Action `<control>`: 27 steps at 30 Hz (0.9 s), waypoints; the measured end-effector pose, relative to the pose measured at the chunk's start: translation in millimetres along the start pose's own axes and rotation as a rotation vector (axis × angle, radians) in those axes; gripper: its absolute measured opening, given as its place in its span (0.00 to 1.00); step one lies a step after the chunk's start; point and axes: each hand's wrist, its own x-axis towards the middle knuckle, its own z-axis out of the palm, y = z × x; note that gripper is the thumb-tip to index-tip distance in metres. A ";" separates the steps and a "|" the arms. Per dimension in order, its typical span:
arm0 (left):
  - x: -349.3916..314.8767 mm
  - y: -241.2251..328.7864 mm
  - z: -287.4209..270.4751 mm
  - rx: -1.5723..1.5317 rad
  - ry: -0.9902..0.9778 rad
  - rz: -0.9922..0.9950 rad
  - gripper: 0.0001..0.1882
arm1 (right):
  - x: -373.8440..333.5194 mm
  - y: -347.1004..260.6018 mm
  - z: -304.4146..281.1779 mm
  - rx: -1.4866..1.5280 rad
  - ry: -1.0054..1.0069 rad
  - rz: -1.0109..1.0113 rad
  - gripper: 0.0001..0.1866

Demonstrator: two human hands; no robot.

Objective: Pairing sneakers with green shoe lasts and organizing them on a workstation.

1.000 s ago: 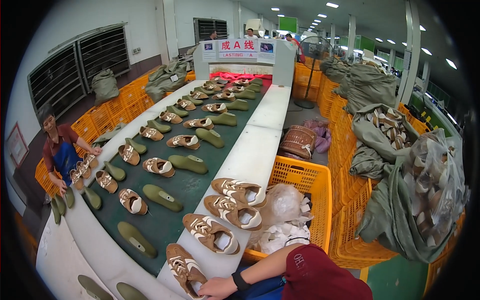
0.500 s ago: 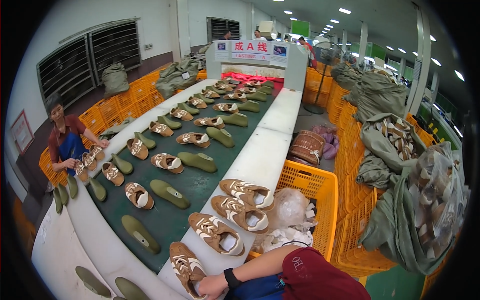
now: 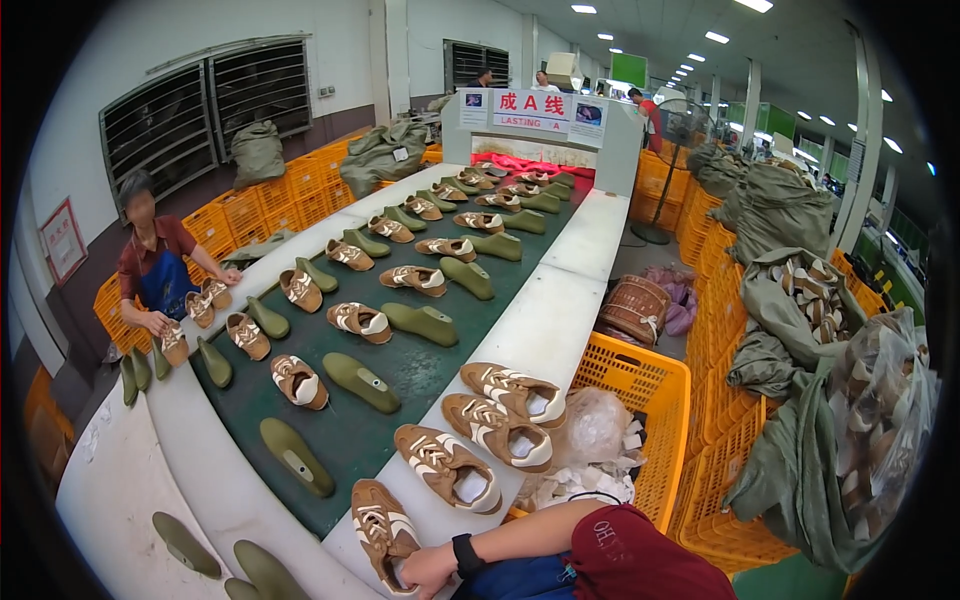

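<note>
My right hand (image 3: 425,570) reaches in from the lower right, a black band on its wrist. Its fingers are at the opening of a brown sneaker (image 3: 382,525) with cream stripes and laces; the fingertips are hidden inside. Beyond it on the white ledge stand another sneaker (image 3: 448,468) and a closely set pair (image 3: 505,405). Left of the ledge, a dark green belt (image 3: 240,415) carries rows of similar sneakers and green shoe lasts (image 3: 297,456). My left hand is out of view.
Across the belt, a co-worker in a blue apron (image 3: 168,285) handles sneakers on the far ledge. To my right stands a yellow crate (image 3: 680,400) with plastic and scraps, beside stacked crates and stuffed sacks (image 3: 790,440). A machine housing (image 3: 620,150) spans the belt's far end.
The whole view has shifted, so the scene sits farther right. My right hand stays at the same sneaker. The co-worker's sneakers are spaced farther apart, one by the co-worker's hand.
</note>
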 end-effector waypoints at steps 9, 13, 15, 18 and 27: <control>0.4 1.5 5.3 -0.065 -0.141 -0.073 0.23 | 3.9 11.0 3.7 0.026 -0.029 0.006 0.16; 1.1 5.1 -1.5 -0.091 -0.121 -0.072 0.24 | 4.2 10.9 5.1 0.020 -0.006 0.007 0.15; 3.4 9.4 -11.6 -0.086 -0.147 -0.089 0.24 | 5.2 12.1 8.1 0.034 -0.021 0.013 0.16; -1.8 -5.1 -4.4 -0.067 -0.144 -0.091 0.23 | 6.8 -1.9 2.4 0.039 -0.136 0.061 0.15; 12.3 -19.2 12.1 -0.156 -0.244 -0.046 0.26 | -3.2 -14.3 -24.4 0.090 -0.190 -0.025 0.16</control>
